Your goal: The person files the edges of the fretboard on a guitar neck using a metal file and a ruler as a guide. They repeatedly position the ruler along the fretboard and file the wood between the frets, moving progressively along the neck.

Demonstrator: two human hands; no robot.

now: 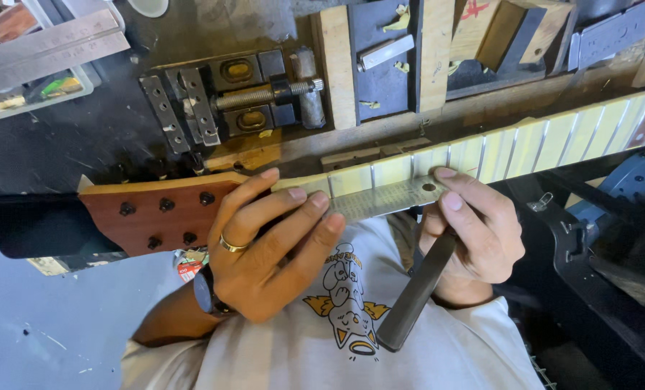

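A guitar neck [525,144] with a pale fretboard and metal frets runs from centre to upper right, ending at left in a reddish-brown headstock [156,213] with dark tuner holes. My left hand [265,249], with a ring and a wristwatch, wraps the neck just beside the headstock, fingertips on a short steel ruler [387,196] laid along the fretboard. My right hand [474,231] pinches the ruler's right end with thumb and forefinger and also grips a flat dark file [413,296] that slants down towards my shirt.
A dark workbench lies beyond the neck, carrying a metal vise with a threaded screw [265,95], wooden blocks [333,65], dark slabs [380,58] and a clear tray [33,72] at upper left. A blue and black stand [618,217] sits at right.
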